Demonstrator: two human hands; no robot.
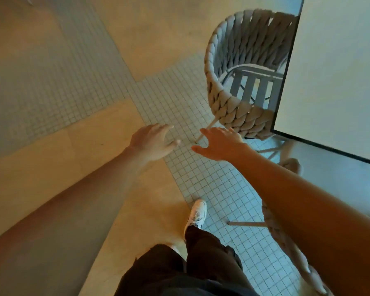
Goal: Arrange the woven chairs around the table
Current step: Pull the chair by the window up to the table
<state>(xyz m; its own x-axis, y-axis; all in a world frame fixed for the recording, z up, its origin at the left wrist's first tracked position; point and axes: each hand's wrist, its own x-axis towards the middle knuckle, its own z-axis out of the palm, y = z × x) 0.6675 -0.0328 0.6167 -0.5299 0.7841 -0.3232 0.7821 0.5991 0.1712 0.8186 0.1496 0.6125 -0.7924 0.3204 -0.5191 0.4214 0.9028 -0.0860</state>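
Observation:
A grey woven chair [229,99] with a slatted seat stands tucked against the left edge of a white table [333,77], its rounded back toward me. My left hand [152,142] and my right hand [220,144] are stretched out in front of me over the tiled floor, fingers apart and holding nothing. The right hand's fingertips are close to the chair's near corner; I cannot tell if they touch it. A second woven chair [286,242] shows partly beneath my right forearm at the lower right.
The floor has bands of small square tiles [201,171] crossing smooth tan slabs [94,135]. My dark trousers and a white shoe [195,214] are below. The table's dark-edged corner [273,129] juts toward me.

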